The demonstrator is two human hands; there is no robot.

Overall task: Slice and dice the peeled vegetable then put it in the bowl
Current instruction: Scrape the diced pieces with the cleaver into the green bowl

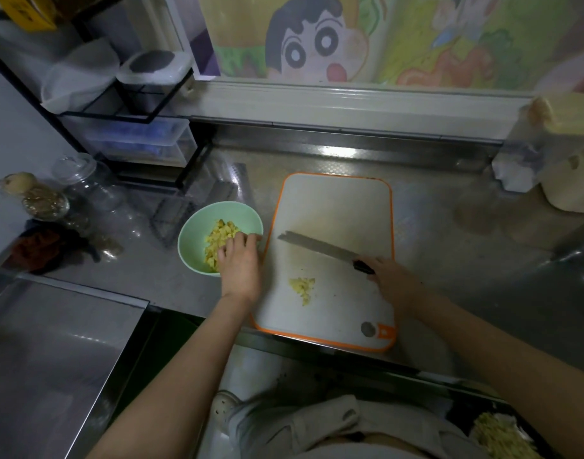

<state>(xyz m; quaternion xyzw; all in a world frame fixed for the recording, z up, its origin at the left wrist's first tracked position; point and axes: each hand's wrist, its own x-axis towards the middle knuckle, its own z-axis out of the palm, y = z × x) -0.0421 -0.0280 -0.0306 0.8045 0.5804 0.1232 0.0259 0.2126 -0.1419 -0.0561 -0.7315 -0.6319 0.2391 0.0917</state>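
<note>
Near on the board [333,200], the leftover dice [302,288] lie between your hands.
Your right hand [388,276] grips the knife [317,245], its blade pointing left just beyond them; your left hand [241,263], fingers loose, rests in the bowl [191,233] farther left.

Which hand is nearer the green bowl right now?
Left. The left hand reaches into the green bowl, fingers among the diced pieces; the right hand holds the knife over the cutting board, well clear.
</note>
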